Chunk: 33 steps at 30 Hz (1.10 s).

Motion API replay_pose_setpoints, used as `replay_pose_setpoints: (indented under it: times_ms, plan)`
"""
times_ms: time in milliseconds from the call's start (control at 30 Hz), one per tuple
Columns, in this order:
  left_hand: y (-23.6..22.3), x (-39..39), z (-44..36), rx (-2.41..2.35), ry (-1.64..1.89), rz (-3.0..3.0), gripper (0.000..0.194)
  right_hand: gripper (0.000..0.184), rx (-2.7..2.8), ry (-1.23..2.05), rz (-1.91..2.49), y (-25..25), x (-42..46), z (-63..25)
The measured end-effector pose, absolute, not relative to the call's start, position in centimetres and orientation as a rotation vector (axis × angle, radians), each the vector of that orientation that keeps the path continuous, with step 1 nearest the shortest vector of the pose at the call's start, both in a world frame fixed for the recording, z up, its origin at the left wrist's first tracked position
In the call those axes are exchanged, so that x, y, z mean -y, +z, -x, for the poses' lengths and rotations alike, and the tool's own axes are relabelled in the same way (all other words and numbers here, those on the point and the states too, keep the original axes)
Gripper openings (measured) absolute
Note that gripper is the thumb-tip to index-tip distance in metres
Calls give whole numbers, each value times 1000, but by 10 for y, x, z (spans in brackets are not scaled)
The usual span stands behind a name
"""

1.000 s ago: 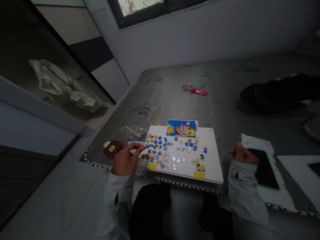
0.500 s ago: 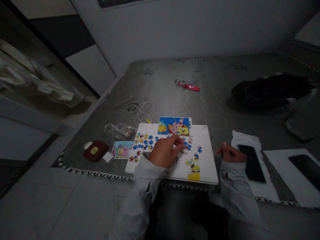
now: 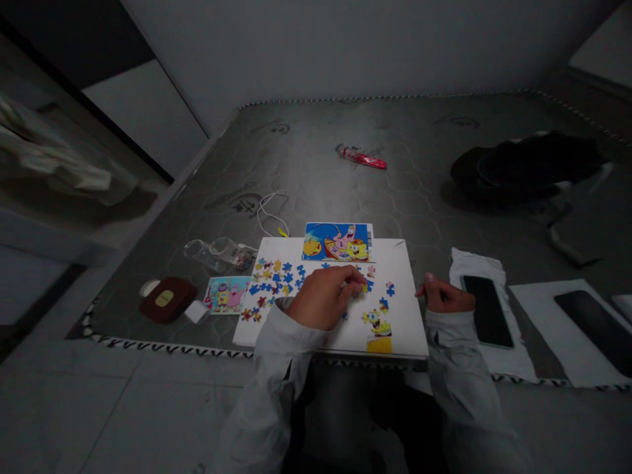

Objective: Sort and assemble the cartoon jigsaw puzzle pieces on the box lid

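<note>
My left hand (image 3: 326, 296) reaches over the white board (image 3: 405, 316), thumb and fingers pinched together on a small yellowish jigsaw puzzle piece (image 3: 365, 288). Loose puzzle pieces (image 3: 276, 280), many of them blue, lie to its left, and more are around its fingertips. Toward the board's right front, a joined section of puzzle (image 3: 378, 326) shows a yellow cartoon figure. Two blue pieces (image 3: 390, 288) sit above that section. Curled closed beside the board's right edge, my right hand (image 3: 447, 296) has nothing visible in it. My left palm hides part of the board.
A picture card (image 3: 338, 242) lies at the board's back edge, another card (image 3: 227, 294) at its left. Further left are clear cups (image 3: 224, 253), a brown case (image 3: 168, 299) and a white cube (image 3: 197, 311). A phone (image 3: 486, 309) rests on cloth at right; a red packet (image 3: 363, 158) lies behind.
The camera view has shifted slightly, so the scene sits further left and higher up. My left hand's fingertips have moved a little over the pieces; my right hand stays closed beside the board.
</note>
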State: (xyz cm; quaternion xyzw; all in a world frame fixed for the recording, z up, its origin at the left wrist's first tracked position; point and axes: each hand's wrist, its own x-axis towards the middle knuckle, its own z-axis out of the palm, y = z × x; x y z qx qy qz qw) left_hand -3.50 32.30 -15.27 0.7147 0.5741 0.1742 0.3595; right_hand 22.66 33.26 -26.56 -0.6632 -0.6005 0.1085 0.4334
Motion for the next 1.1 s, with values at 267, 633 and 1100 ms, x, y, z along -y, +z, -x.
replay_pose_setpoints:
  times_ms: [267, 633, 1100]
  plan:
    - [-152, -322, 34, -1487, 388, -1874, 20, 66, 1510, 271, 1655, -263, -330, -225]
    - [-154, -324, 24, -1546, 210, -1845, 13, 65, 1504, 301, 1655, -259, -330, -222]
    - [-160, -325, 26, -1542, 209, -1901, 21, 61, 1488, 281, 1664, -254, -327, -220]
